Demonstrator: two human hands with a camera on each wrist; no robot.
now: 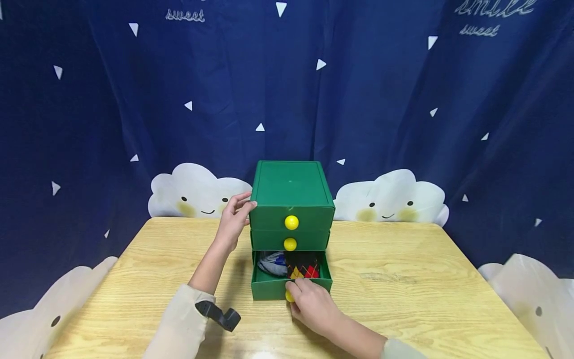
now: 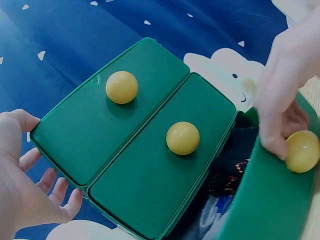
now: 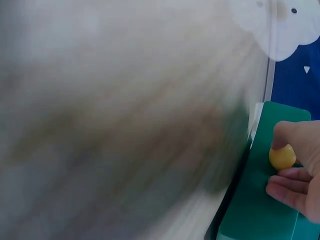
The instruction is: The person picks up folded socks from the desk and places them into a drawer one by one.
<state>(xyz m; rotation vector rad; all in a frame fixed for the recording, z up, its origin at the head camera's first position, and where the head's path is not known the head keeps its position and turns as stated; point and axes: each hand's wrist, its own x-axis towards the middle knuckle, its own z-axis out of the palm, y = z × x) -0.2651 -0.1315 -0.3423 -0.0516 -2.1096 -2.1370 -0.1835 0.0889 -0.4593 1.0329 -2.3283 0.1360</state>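
Observation:
A green drawer box with round yellow knobs stands on the table. Its bottom drawer is pulled out, showing grey-and-blue folded socks and black argyle socks with red and yellow diamonds. My right hand pinches that drawer's yellow knob between thumb and fingers. Against the box's upper left side rests my left hand, its thumb at the front corner and its fingers loosely extended along the side. Both upper drawers, with an upper knob and a middle knob, are closed.
The wooden table spreads to both sides of the box. Behind it hangs a dark blue curtain with white triangles and smiling clouds. A black strap mount sits on my left wrist, over a pale sleeve.

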